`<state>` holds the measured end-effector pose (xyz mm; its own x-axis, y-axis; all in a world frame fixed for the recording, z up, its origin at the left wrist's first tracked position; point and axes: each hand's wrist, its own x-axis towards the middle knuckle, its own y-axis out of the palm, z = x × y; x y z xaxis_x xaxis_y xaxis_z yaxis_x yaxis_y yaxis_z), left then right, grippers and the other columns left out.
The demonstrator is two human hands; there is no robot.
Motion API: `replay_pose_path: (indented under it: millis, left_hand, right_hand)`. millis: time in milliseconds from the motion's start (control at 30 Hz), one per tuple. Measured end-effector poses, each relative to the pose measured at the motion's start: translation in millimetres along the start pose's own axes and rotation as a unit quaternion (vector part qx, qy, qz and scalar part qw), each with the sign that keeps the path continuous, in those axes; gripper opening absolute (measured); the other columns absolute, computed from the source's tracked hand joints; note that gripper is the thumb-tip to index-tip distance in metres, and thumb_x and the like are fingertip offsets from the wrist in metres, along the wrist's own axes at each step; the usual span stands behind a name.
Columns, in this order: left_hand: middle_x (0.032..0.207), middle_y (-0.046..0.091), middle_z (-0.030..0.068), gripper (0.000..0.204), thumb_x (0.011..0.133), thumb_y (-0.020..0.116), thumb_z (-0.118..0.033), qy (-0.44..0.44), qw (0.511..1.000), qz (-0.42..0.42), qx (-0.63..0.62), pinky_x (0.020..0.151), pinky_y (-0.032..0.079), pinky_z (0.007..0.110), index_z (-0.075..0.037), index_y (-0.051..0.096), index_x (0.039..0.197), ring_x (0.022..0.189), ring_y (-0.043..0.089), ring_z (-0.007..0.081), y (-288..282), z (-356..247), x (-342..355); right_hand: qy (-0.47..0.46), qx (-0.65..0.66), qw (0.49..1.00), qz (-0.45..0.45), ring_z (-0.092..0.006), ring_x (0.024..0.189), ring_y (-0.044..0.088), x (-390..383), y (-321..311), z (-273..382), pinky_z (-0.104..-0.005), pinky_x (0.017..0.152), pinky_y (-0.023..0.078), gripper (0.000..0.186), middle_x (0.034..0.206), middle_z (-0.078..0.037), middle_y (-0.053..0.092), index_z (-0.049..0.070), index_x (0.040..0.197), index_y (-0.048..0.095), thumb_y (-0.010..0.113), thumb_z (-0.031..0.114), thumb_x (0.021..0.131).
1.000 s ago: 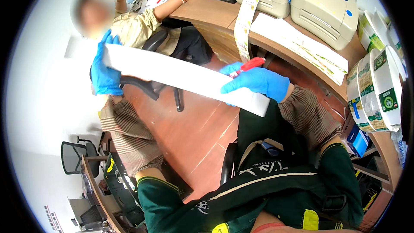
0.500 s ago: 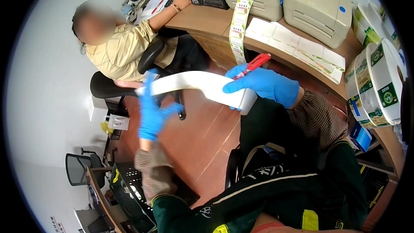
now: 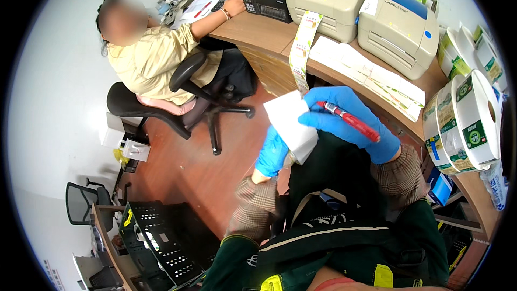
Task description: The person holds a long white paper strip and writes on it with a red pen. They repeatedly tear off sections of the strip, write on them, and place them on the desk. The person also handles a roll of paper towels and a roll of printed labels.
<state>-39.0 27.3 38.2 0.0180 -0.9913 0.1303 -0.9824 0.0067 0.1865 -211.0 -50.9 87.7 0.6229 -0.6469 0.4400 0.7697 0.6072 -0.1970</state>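
Both of my hands wear blue gloves. My left hand point(image 3: 272, 153) is closed on a folded white paper strip point(image 3: 293, 124), supporting it from the left and below; part of that hand is hidden behind the paper. My right hand point(image 3: 353, 110) is closed with a red pen point(image 3: 355, 122) lying across its fingers, the pen's rear end toward my wrist. Its thumb and fingertips touch the right edge of the strip. The strip is held over my lap, near the desk edge.
Two beige label printers point(image 3: 328, 2) point(image 3: 398, 29) stand on the curved desk point(image 3: 258, 29). A printed label strip point(image 3: 304, 48) hangs over its edge. White label sheets point(image 3: 366, 70) and large label rolls point(image 3: 463, 124) are at right. A person point(image 3: 156, 64) sits at far left. A black crate point(image 3: 167, 242) is lower left.
My left hand has come right, toward my right hand. The strip, stretched out between them before, is now gathered into a short folded piece. The pen has tipped over toward my right wrist.
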Motion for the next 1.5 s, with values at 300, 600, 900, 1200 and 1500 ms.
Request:
replay_pose_path:
  millis: [300, 600, 900, 1200, 1500]
  left_hand:
    - [0.111, 0.061, 0.0129, 0.036, 0.096, 0.049, -0.011, -0.049, 0.996, 0.073, -0.001, 0.090, 0.047, 0.033, 0.002, 0.045, 0.130, 0.099, 0.061, 0.0213, 17.2, -13.1, -13.1]
    - [0.114, 0.060, 0.0061, 0.036, 0.088, 0.061, -0.008, -0.141, 0.990, -0.029, -0.006, 0.092, 0.045, 0.030, -0.003, 0.054, 0.124, 0.104, 0.058, 0.0171, 21.6, -12.8, -20.0]
    - [0.112, 0.061, 0.0051, 0.036, 0.090, 0.060, -0.010, -0.091, 0.991, -0.053, 0.081, 0.093, 0.043, 0.027, -0.001, 0.054, 0.124, 0.104, 0.056, 0.0145, 14.4, -14.6, -15.3]
    - [0.124, 0.056, 0.0167, 0.052, 0.098, 0.042, -0.032, -0.121, 0.877, -0.041, -0.463, 0.099, 0.043, 0.039, 0.005, 0.042, 0.133, 0.107, 0.059, 0.0256, -5.0, -18.8, -14.1]
    - [0.136, 0.044, 0.0129, 0.046, 0.096, 0.047, -0.019, 0.121, 0.883, -0.340, -0.301, 0.109, 0.033, 0.044, -0.001, 0.037, 0.138, 0.120, 0.046, 0.0243, -123.1, -24.9, -33.9]
  right_hand:
    - [-0.074, -0.343, 0.929, -0.116, -0.0304, 0.063, 0.058, 11.0, -14.6, 18.0, -0.0407, 0.055, 0.044, 0.030, 0.067, -0.012, 0.057, 0.012, 0.105, 0.063, 0.068, 0.030, 0.082]
    - [-0.169, -0.409, 0.896, 0.026, -0.0271, 0.075, 0.060, 10.2, -15.5, 29.4, -0.0386, 0.065, 0.047, 0.030, 0.079, -0.011, 0.060, 0.015, 0.112, 0.062, 0.056, 0.032, 0.088]
    - [-0.132, -0.269, 0.954, 0.021, -0.0330, 0.072, 0.062, 15.5, -16.9, -1.3, -0.0413, 0.067, 0.049, 0.016, 0.074, -0.015, 0.060, 0.013, 0.098, 0.062, 0.059, 0.023, 0.086]
    - [-0.222, -0.237, 0.925, 0.199, -0.0288, 0.073, 0.062, -10.4, -3.3, 35.0, -0.0376, 0.061, 0.048, 0.013, 0.081, -0.010, 0.062, 0.015, 0.091, 0.064, 0.059, 0.016, 0.079]
    - [0.087, -0.301, 0.886, 0.342, -0.0355, 0.062, 0.058, -116.7, -47.2, -22.9, -0.0419, 0.056, 0.044, 0.005, 0.065, -0.015, 0.059, 0.014, 0.075, 0.063, 0.062, 0.018, 0.076]
